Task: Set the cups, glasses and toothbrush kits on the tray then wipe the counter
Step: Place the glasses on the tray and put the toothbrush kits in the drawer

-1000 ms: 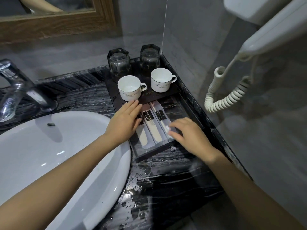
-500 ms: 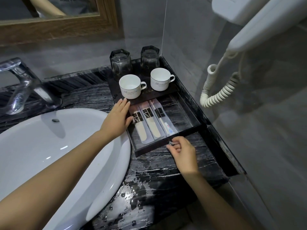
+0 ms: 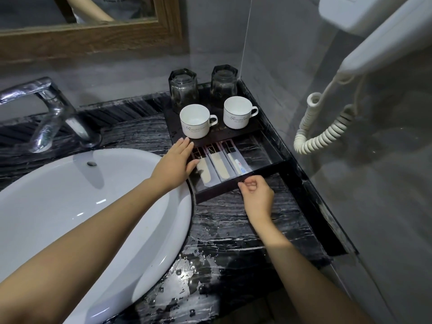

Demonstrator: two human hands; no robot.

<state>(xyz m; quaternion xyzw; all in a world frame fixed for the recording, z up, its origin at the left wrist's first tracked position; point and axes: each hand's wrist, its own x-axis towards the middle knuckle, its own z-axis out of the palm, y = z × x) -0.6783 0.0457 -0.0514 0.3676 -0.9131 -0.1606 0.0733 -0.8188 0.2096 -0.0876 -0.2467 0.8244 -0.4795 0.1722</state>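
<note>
White cups (image 3: 198,121), glasses (image 3: 183,88) and toothbrush kits (image 3: 218,163) already sit on the tray (image 3: 266,168) at one o'clock, left hand (image 3: 174,166) flat and open on its edge, right hand (image 3: 256,195) loosely curled, empty, so the wet counter (image 3: 233,235) likely remains unwiped.

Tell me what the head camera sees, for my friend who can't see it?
Two hands, left and right, touch a black tray holding two white cups, two glasses and three toothbrush kits, beside a sink.
</note>
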